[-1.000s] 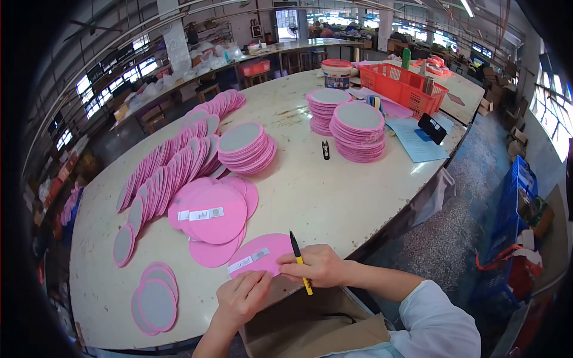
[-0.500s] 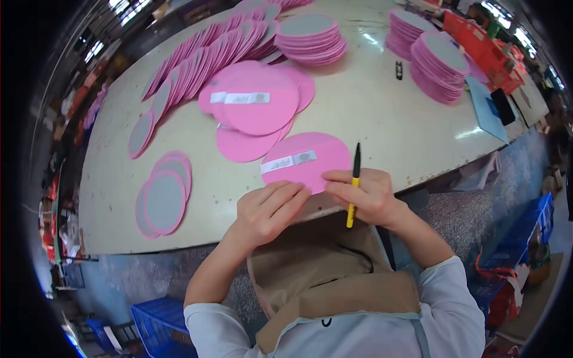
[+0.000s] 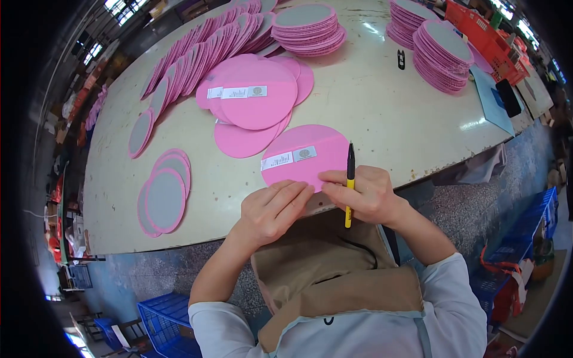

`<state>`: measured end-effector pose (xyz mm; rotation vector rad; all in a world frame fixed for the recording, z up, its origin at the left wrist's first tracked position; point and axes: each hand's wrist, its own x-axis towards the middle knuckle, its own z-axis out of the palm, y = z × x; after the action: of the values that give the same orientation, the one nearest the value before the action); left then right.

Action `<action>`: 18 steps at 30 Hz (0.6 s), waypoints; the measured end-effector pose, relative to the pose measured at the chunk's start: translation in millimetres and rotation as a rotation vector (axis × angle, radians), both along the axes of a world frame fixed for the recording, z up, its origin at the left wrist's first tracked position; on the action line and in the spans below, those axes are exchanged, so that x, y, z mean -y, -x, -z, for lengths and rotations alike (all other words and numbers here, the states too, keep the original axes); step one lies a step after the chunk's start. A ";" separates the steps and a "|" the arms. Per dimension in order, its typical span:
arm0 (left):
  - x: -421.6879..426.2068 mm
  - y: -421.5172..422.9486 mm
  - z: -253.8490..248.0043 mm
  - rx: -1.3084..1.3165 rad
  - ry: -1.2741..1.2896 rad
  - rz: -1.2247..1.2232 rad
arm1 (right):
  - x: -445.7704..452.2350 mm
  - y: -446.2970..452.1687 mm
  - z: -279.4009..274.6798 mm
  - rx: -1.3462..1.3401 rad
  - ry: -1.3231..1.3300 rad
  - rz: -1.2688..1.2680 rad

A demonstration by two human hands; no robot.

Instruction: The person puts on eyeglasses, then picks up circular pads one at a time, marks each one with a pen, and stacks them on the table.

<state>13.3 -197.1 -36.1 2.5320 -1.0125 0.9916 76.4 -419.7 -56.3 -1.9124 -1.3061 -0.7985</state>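
A pink round disc [image 3: 325,167] with a white printed label [image 3: 277,161] and a grey tag lies at the table's near edge. My left hand [image 3: 276,210] has its fingers closed together at the disc's near edge. Beside it, my right hand [image 3: 369,192] pinches the same edge between thumb and forefinger. That hand also holds a slim yellow marker pen [image 3: 351,158], black end pointing up and away from me. Just beyond lies an overlapping pile of pink discs [image 3: 259,110], with similar labels on top.
Several grey-faced discs [image 3: 164,200] lie at left. A fanned row [image 3: 200,65] and stacks of discs [image 3: 307,36] fill the back; another stack [image 3: 441,59] stands at right. Nearby are small black snips [image 3: 401,59], a red basket [image 3: 477,39] and a phone [image 3: 508,98]. Blue crates [image 3: 170,325] sit below.
The pen in my right hand has tilted to nearly upright. My hands keep their grip at the disc's edge, and the whole view has shifted slightly.
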 end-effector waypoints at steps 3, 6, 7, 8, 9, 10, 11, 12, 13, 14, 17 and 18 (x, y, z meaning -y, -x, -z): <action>-1.1 0.4 -3.6 -0.007 -0.004 -0.007 | -0.1 -2.2 0.2 0.003 -0.013 -0.017; -0.2 0.6 -8.5 -0.015 -0.004 -0.005 | 3.8 -2.8 0.2 0.006 -0.021 -0.025; 0.3 0.9 -11.1 0.005 -0.006 -0.010 | 6.0 -3.1 -1.0 -0.013 -0.052 -0.021; 0.8 1.3 -14.4 0.026 -0.009 -0.017 | 8.3 -3.5 -3.0 -0.030 -0.083 -0.018; 1.2 2.2 -18.1 0.047 -0.011 -0.024 | 10.6 -3.9 -5.9 -0.048 -0.113 -0.017; 1.6 3.3 -22.3 0.068 -0.013 -0.033 | 12.7 -4.2 -9.6 -0.066 -0.144 -0.016; 2.0 5.0 -27.7 0.069 -0.013 -0.034 | 16.0 -0.4 -19.6 -0.300 -0.267 -0.106; 2.2 7.4 -34.8 0.051 0.003 -0.044 | 19.4 5.5 -32.1 -0.536 -0.390 -0.196; 2.4 10.0 -42.5 0.034 0.020 -0.053 | 21.6 9.5 -40.5 -0.535 -0.391 -0.197; 2.6 12.5 -50.1 0.015 0.037 -0.062 | 23.7 13.2 -47.7 -0.598 -0.531 -0.260; 1.6 16.3 -69.0 -0.171 0.286 -0.114 | 27.8 18.5 -64.7 -0.729 -0.653 -0.337; 0.4 14.9 -75.6 -0.177 0.289 -0.121 | 28.6 19.5 -69.5 -0.795 -0.634 -0.355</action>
<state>-1.6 -197.5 39.5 2.4088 -0.6242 0.8556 56.9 -448.3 13.2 -1.2203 -0.7276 -0.1731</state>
